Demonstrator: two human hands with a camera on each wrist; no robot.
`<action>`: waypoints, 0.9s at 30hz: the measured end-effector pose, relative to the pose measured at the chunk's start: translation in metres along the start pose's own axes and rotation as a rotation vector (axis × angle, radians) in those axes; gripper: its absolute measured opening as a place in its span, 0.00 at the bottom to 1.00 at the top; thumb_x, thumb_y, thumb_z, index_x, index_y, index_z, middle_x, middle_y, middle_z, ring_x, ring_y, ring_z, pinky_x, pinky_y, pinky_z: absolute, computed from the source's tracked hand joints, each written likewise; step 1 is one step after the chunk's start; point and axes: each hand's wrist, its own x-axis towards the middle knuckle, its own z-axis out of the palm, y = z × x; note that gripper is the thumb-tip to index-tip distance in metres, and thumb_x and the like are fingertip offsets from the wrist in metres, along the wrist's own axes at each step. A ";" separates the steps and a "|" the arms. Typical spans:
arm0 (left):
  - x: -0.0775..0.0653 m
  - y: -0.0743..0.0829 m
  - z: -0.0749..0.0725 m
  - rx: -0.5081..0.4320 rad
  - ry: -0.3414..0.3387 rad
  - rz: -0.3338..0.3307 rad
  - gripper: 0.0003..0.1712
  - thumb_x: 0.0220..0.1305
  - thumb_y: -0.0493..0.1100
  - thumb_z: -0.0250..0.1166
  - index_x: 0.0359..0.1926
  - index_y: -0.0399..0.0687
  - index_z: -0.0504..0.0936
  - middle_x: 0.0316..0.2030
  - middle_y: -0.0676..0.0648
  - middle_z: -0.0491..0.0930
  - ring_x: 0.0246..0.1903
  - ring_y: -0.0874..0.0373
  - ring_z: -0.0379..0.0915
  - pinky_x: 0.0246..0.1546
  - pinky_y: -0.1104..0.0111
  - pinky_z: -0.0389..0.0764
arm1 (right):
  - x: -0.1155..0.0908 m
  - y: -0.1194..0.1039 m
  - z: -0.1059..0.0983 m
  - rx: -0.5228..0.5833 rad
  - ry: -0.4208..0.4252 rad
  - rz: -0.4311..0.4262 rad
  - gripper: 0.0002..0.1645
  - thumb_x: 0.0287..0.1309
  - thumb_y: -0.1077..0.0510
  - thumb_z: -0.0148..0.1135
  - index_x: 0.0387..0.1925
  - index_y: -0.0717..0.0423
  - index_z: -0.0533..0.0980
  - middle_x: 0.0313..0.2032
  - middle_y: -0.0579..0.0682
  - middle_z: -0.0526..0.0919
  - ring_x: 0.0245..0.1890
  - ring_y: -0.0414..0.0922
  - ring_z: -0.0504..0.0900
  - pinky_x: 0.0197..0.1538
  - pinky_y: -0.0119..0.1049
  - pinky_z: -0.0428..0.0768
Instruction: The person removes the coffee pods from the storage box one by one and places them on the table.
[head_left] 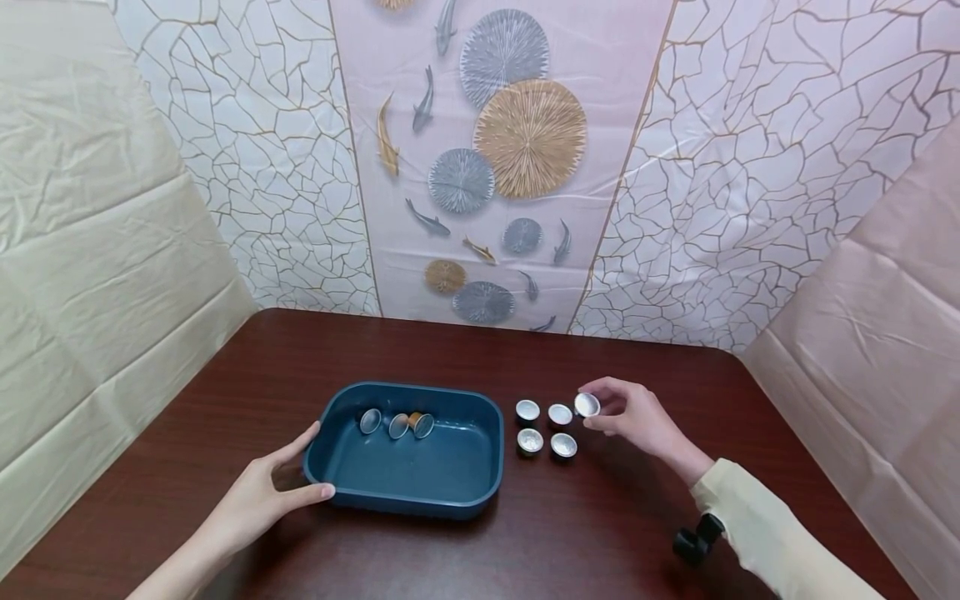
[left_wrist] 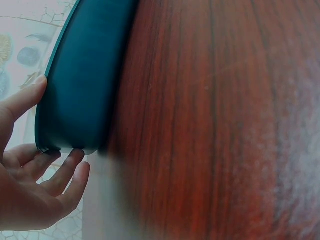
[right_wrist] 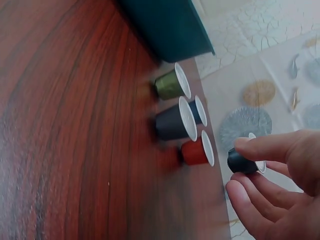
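Note:
A dark blue plastic bin (head_left: 405, 504) stands on the table, and my left hand (head_left: 251, 500) grips its left end, thumb and fingers spread around the corners. Three coffee capsules lie tipped over inside near the back wall: one with a clear-looking lid (head_left: 371, 421), a copper one (head_left: 399, 426) and an orange one (head_left: 423, 426). My right hand (head_left: 633, 417) pinches a dark coffee capsule (right_wrist: 241, 161) between thumb and fingers, silver lid showing. Beside it several capsules stand lid up: a green (right_wrist: 171, 86), a dark grey (right_wrist: 171, 122), a blue and a red one (right_wrist: 194, 152).
The dark red wooden table (head_left: 570, 533) reaches back to a patterned cloth wall (head_left: 480, 250). Pale cloth hangs along the left (head_left: 97, 292) and right sides. A black strap device (head_left: 697, 537) sits at the right sleeve.

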 end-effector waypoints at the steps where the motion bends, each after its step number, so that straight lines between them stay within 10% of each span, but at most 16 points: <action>1: 0.000 0.000 0.000 -0.001 -0.002 -0.007 0.53 0.58 0.56 0.72 0.78 0.57 0.53 0.69 0.32 0.67 0.62 0.40 0.74 0.56 0.50 0.79 | 0.001 0.002 0.000 -0.007 0.001 0.004 0.27 0.50 0.63 0.74 0.54 0.59 0.78 0.42 0.60 0.86 0.35 0.46 0.86 0.32 0.35 0.84; 27: 0.001 0.001 0.000 0.008 -0.004 -0.030 0.54 0.56 0.59 0.72 0.78 0.58 0.53 0.69 0.33 0.67 0.62 0.40 0.74 0.59 0.44 0.76 | 0.006 0.028 0.005 -0.155 0.008 0.113 0.22 0.50 0.56 0.76 0.47 0.57 0.81 0.42 0.55 0.87 0.39 0.46 0.86 0.42 0.38 0.81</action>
